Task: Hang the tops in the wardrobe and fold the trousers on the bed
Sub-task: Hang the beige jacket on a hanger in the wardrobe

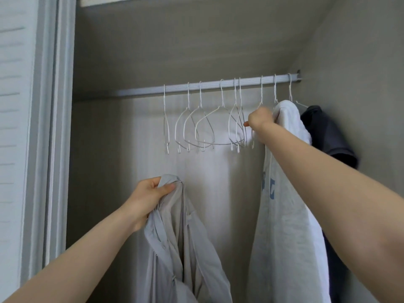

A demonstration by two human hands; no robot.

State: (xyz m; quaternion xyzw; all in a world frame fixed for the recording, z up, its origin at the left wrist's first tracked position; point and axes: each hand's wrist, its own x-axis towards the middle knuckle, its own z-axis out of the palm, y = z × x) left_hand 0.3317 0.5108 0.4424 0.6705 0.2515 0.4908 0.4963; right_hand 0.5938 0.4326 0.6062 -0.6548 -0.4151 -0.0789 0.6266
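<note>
Gripping the bunched collar of a grey top in curled fingers, the left hand holds it low, below the rail, apparently ready for hanging. The right hand is closed on an empty hanger beside the hung white top, probably to lift it off.

Pale grey top: bunched, hangs limp at 6 o'clock, collar at 9 o'clock side. White top with blue print: on hanger on rail at 3 o'clock. Dark top just beyond, far right. Empty white hangers at 12 o'clock.
</note>
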